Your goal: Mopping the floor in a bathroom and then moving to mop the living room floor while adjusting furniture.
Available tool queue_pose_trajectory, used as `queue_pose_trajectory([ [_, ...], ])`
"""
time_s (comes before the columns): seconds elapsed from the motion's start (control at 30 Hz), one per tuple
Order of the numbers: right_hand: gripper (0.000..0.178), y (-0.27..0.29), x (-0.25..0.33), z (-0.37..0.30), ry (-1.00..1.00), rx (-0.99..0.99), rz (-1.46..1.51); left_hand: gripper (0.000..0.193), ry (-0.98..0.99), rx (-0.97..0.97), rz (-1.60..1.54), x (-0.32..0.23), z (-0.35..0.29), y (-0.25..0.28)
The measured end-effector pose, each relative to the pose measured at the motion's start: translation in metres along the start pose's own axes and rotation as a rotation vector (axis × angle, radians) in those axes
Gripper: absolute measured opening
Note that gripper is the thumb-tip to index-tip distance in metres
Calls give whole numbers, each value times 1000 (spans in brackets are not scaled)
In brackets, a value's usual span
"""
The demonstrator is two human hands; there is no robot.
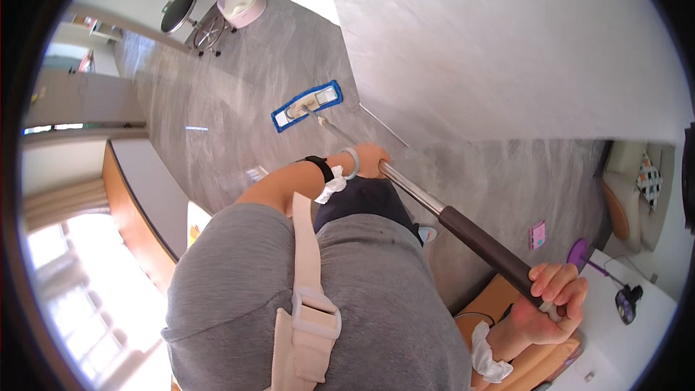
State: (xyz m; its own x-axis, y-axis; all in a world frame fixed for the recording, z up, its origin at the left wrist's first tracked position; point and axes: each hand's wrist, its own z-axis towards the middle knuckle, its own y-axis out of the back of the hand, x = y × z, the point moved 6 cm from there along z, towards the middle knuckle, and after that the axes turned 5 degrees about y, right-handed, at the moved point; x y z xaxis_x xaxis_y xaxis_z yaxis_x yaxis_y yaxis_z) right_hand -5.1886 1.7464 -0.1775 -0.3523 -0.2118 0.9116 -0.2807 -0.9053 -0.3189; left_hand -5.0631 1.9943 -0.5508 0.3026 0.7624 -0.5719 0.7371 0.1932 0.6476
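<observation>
A flat mop [413, 191] runs slantwise across the view, from its head on the floor up to the near right. Its wide head [295, 111] has a blue fringe and a pale centre plate, and lies on the grey floor near a wall corner. My left hand [371, 160] is closed round the metal part of the pole, lower down. My right hand [550, 308] is wrapped round the top end of the dark brown grip, fingers curled over it. White cloth or tissue is tucked at both wrists.
Ahead to the left stand a round wheeled stool [208, 32] and a pink potty-like seat [241, 4]. A white wall [507, 51] juts in at right. A pink flat object [537, 234] lies on the floor, near a sofa [637, 203] and a white table [604, 333].
</observation>
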Motion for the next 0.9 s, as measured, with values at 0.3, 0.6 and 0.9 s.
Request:
queue_pose_trajectory([
  [0.3, 27, 154, 57, -20, -16, 59, -18, 28, 44, -232, -46, -143, 16, -104],
  [0.6, 38, 258, 172, 118, 185, 200, -31, 23, -70, -370, -307, -345, 112, -115],
  [0.9, 33, 340, 106, 307, -4, 484, 100, 18, 206, -507, -580, -360, 166, -100],
])
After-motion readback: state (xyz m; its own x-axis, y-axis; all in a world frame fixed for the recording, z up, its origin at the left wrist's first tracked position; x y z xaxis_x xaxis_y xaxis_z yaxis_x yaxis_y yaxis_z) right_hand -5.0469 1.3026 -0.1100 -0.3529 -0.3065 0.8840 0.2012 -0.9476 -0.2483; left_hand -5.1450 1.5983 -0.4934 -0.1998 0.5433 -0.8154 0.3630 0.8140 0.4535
